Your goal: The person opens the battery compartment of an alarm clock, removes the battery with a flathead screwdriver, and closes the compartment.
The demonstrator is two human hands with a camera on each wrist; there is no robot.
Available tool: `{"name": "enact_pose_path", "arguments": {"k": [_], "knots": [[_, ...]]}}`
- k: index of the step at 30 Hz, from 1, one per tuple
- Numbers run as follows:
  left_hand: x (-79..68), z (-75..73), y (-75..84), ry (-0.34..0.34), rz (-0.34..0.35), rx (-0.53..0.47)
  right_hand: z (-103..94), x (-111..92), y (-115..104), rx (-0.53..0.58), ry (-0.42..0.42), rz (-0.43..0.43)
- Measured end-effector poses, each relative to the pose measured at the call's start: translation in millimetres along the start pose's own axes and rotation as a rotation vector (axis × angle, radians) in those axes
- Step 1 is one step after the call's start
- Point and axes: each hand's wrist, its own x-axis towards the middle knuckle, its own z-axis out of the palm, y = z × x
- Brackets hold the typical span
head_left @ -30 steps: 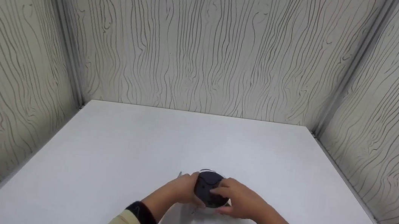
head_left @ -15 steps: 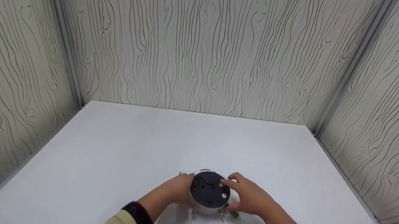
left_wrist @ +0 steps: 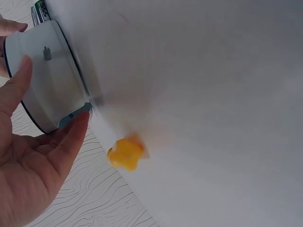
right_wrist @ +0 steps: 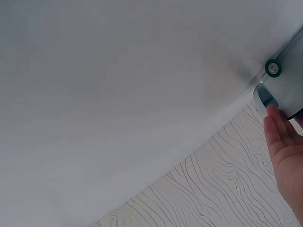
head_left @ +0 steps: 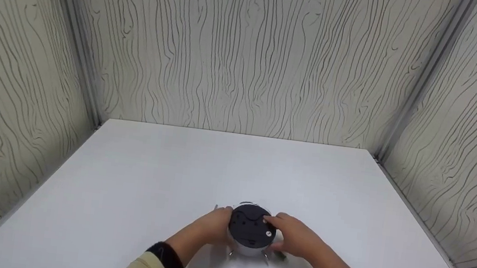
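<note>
A round alarm clock (head_left: 248, 237) lies on the table with its black back facing up. White knobs and dark holes show on the back, and metal legs (head_left: 266, 259) point towards the person. My left hand (head_left: 211, 226) grips the left side of its white body, thumb along the wall in the left wrist view. From the right, my right hand (head_left: 294, 236) holds the clock, one fingertip at a small knob near the upper right of the back. Beside the right leg lies a green battery (head_left: 280, 255); its round end (right_wrist: 273, 68) shows in the right wrist view.
A yellow star-shaped object (left_wrist: 125, 154) sits on the white table (head_left: 162, 165), seen in the left wrist view. Wood-patterned walls (head_left: 248, 53) enclose the table at the back and both sides.
My right hand's fingers have drawn back from the middle of the black back to its right edge, uncovering the knobs and battery. The left hand has barely moved.
</note>
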Motion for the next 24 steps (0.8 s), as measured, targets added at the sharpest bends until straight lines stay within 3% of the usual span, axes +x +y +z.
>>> {"name": "enact_pose_path", "arguments": {"k": [10,19,24], "knots": [[-0.2,-3.0,-8.2,-0.008,0.057,-0.020,-4.5,0,-1,0.045,-0.004,-0.015],[-0.7,-8.2,-12.2,-0.027,0.003,-0.056,-9.1,2,1,0.087,0.011,-0.047],[-0.4,-13.4,-13.2,-0.015,0.031,-0.094,-11.7,3,4,0.097,0.046,-0.065]]}}
